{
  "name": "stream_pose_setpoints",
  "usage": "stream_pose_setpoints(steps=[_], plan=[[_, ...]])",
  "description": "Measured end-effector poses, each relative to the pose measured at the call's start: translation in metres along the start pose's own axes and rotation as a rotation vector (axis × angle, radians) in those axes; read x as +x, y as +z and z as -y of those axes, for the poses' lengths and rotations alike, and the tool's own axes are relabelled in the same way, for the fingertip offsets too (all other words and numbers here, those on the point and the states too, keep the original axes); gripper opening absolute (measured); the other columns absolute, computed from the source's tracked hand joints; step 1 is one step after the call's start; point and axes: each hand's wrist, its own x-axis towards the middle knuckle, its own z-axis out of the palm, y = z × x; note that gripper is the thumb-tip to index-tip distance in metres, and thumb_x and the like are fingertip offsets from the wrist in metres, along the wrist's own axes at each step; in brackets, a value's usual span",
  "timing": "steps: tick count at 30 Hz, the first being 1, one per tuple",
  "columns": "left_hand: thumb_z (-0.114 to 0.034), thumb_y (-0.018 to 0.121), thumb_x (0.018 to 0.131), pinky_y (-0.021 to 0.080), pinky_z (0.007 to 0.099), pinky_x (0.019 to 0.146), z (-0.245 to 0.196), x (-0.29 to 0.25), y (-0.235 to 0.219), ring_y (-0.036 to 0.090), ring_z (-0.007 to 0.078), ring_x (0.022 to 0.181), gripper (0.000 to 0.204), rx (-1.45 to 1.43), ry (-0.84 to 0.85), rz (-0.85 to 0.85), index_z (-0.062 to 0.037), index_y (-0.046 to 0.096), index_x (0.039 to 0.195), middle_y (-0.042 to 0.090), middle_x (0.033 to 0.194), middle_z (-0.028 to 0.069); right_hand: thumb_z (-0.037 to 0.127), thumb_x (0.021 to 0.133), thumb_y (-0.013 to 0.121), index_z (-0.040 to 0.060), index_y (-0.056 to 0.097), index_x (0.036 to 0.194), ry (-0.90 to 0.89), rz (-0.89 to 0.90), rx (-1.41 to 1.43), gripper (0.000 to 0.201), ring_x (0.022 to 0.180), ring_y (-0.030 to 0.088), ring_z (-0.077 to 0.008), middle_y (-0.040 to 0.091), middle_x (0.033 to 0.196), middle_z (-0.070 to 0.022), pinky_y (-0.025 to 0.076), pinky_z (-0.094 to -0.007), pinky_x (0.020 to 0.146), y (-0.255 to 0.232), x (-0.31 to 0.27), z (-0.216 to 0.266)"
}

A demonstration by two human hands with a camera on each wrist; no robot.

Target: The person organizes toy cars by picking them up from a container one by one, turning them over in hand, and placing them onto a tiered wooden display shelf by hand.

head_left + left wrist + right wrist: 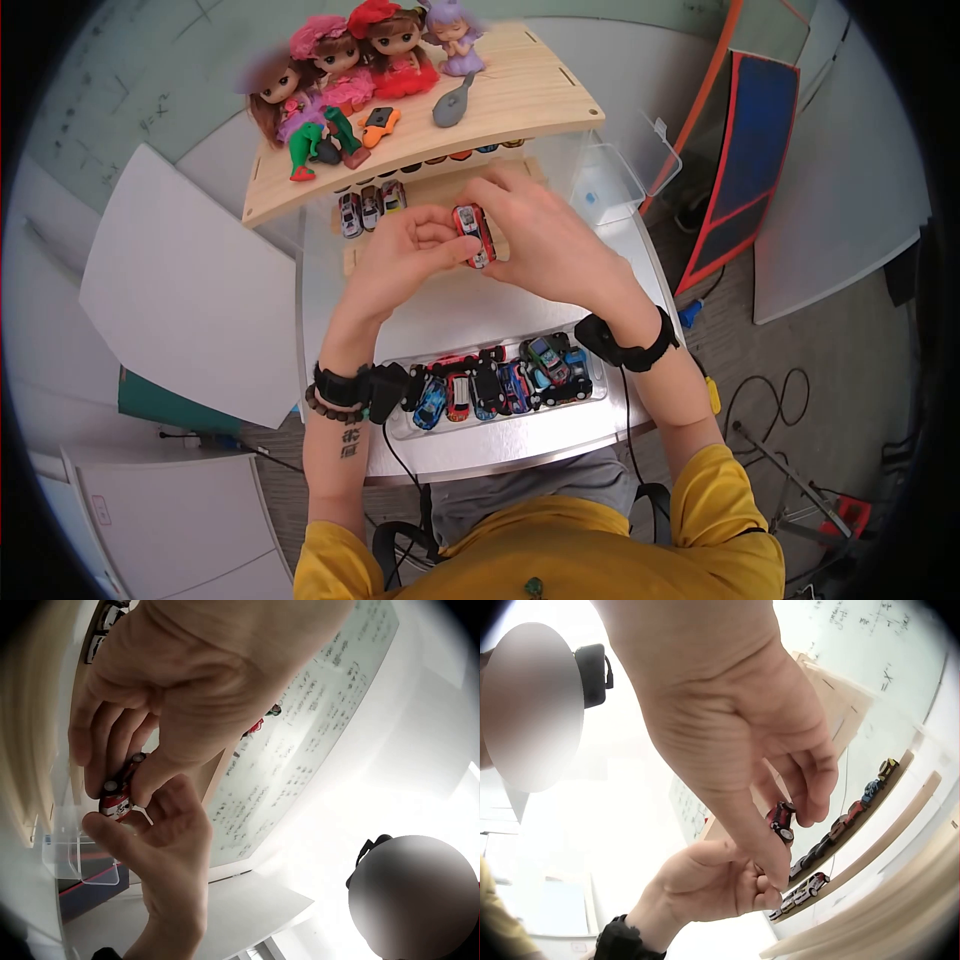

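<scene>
Yellow fabric sleeves (725, 500) lay nearest; small dark forearm characters (349, 437) were unreadable. Angled inward, the left hand (388, 262) and right hand (548, 240) pinched one red-and-white toy car (474, 236).

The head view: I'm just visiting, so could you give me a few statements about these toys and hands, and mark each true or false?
1. The left hand and the right hand both touch the red toy car. True.
2. The dolls sit in the clear tray. False: they are on the wooden top, and the tray holds toy cars.
3. Three small cars stand side by side beneath the wooden top. True.
4. The grey object lies beside the tray. False: it lies on the wooden top.
5. The person's sleeves are yellow. True.
</scene>
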Motion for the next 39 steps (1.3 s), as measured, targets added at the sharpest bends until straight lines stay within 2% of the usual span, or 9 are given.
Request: stream_pose_setpoints(steps=[5, 10, 11, 13, 19, 25, 28, 30, 39], plan=[[-0.008, 0.080, 0.092, 0.058, 0.0244, 0.079, 0.001, 0.000, -0.002, 0.072, 0.0108, 0.089, 0.029, 0.029, -0.012, 0.010, 0.0034, 0.067, 0.115, 0.076, 0.100, 0.0073, 0.003, 0.066, 0.088, 0.0024, 0.060, 0.116, -0.012, -0.016, 0.008, 0.057, 0.106, 0.063, -0.0412, 0.060, 0.116, -0.0175, 0.054, -0.0459, 0.088, 0.000, 0.000, -0.001], [-0.008, 0.080, 0.091, 0.057, 0.0249, 0.081, -0.001, -0.002, 0.000, 0.072, 0.0109, 0.089, 0.034, 0.029, 0.013, 0.007, 0.0034, 0.064, 0.119, 0.076, 0.099, 0.0077, 0.004, 0.065, 0.088, 0.0012, 0.062, 0.114, 0.040, 0.024, 0.115, 0.056, 0.101, 0.065, -0.0300, 0.062, 0.111, -0.0159, 0.057, -0.0391, 0.088, -0.004, 0.004, -0.001], [-0.007, 0.080, 0.091, 0.056, 0.0248, 0.081, 0.000, -0.002, 0.001, 0.072, 0.0106, 0.089, 0.035, 0.006, 0.048, -0.004, 0.0031, 0.063, 0.120, 0.076, 0.098, 0.0073, 0.004, 0.065, 0.088, 0.0012, 0.062, 0.114, 0.038, 0.030, 0.115, 0.056, 0.101, 0.065, -0.0300, 0.062, 0.111, -0.0159, 0.057, -0.0391, 0.088, -0.005, 0.005, 0.000], [-0.006, 0.080, 0.090, 0.056, 0.0247, 0.081, 0.001, -0.002, 0.002, 0.072, 0.0102, 0.089, 0.037, -0.021, 0.080, -0.019, 0.0028, 0.062, 0.121, 0.076, 0.096, 0.0068, 0.004, 0.065, 0.087, -0.0011, 0.062, 0.115, 0.085, 0.043, 0.164, 0.056, 0.107, 0.064, -0.0424, 0.063, 0.112, -0.0214, 0.054, -0.0461, 0.091, -0.006, 0.006, 0.001], [-0.007, 0.082, 0.088, 0.054, 0.0231, 0.081, -0.004, -0.003, 0.003, 0.070, 0.0084, 0.087, 0.040, 0.080, 0.041, -0.030, 0.0025, 0.063, 0.122, 0.076, 0.095, 0.0047, 0.003, 0.066, 0.086, -0.0035, 0.062, 0.113, 0.107, 0.036, 0.248, 0.053, 0.094, 0.069, -0.0380, 0.067, 0.099, -0.0206, 0.056, -0.0430, 0.083, -0.004, 0.008, -0.001], [-0.012, 0.083, 0.088, 0.053, 0.0230, 0.081, -0.007, -0.004, 0.002, 0.069, 0.0079, 0.086, 0.039, 0.108, -0.003, -0.037, 0.0021, 0.066, 0.120, 0.076, 0.096, 0.0039, 0.003, 0.068, 0.083, -0.0045, 0.062, 0.111, 0.098, 0.042, 0.221, 0.049, 0.081, 0.066, -0.0321, 0.066, 0.089, -0.0185, 0.055, -0.0394, 0.075, -0.007, 0.009, 0.002], [-0.014, 0.087, 0.083, 0.053, 0.0244, 0.078, -0.003, -0.004, 0.002, 0.070, 0.0095, 0.083, 0.047, 0.068, 0.034, -0.025, 0.0058, 0.065, 0.120, 0.076, 0.088, 0.0053, 0.003, 0.067, 0.083, -0.0041, 0.063, 0.111, 0.078, 0.035, 0.226, 0.049, 0.077, 0.064, -0.0304, 0.064, 0.086, -0.0174, 0.054, -0.0388, 0.073, -0.005, 0.009, 0.001], [-0.012, 0.087, 0.082, 0.053, 0.0250, 0.079, 0.000, -0.004, 0.004, 0.070, 0.0101, 0.083, 0.050, -0.018, 0.143, -0.025, 0.0051, 0.063, 0.122, 0.075, 0.089, 0.0050, 0.003, 0.066, 0.084, -0.0037, 0.063, 0.110, 0.083, 0.035, 0.235, 0.050, 0.077, 0.064, -0.0303, 0.064, 0.085, -0.0170, 0.054, -0.0390, 0.073, -0.005, 0.009, 0.002], [-0.011, 0.088, 0.081, 0.053, 0.0245, 0.078, 0.004, 0.000, 0.000, 0.070, 0.0090, 0.082, 0.044, 0.015, 0.119, -0.011, 0.0028, 0.065, 0.116, 0.076, 0.087, 0.0047, 0.005, 0.063, 0.088, -0.0023, 0.063, 0.109, 0.077, 0.064, 0.180, 0.053, 0.078, 0.065, -0.0306, 0.064, 0.082, -0.0157, 0.053, -0.0398, 0.072, -0.007, 0.010, 0.003]])
